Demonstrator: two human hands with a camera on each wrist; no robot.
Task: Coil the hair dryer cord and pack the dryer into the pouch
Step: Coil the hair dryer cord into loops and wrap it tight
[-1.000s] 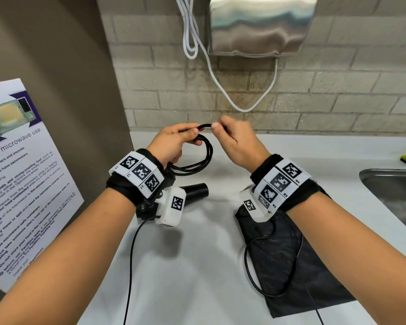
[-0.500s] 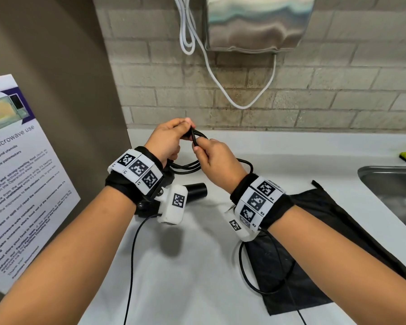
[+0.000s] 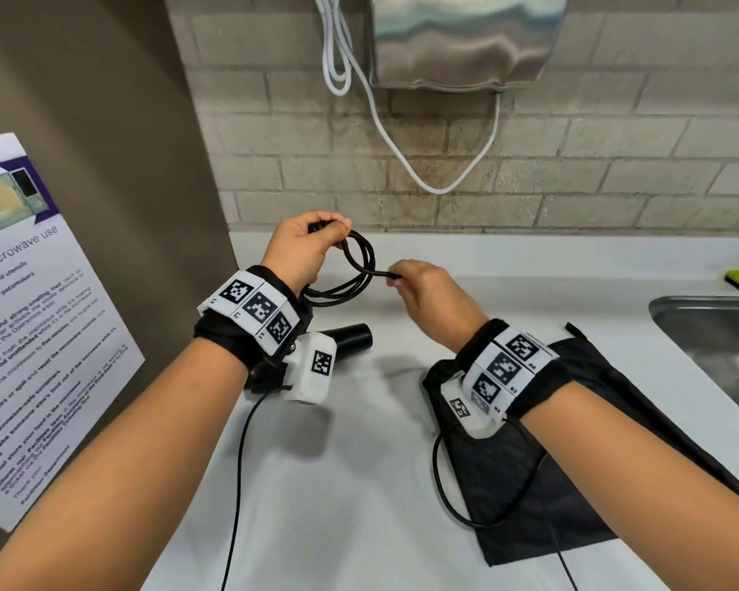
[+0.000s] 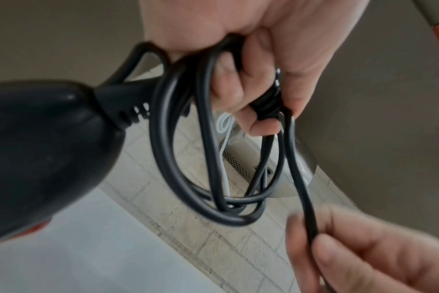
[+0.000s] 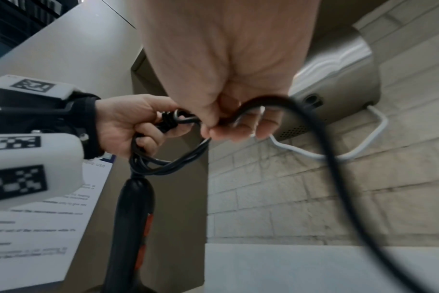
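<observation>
Smooth white counter [image 3: 359, 484] — looped (rubbery) black cord [image 3: 361, 266]

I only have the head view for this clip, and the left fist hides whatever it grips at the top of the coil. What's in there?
Observer: The left wrist view shows the plug pinched between thumb and fingers of the left hand, which also holds the cord loops.
Reviewer: Is the right hand gripping fully or pinching?
Observer: Pinching. The right hand holds one strand between thumb and forefinger.
Reviewer: Where does the cord join the dryer? The wrist camera blocks that.
Observer: The right wrist view shows the hair dryer handle upright below the left hand, with the cord entering its top end.
</observation>
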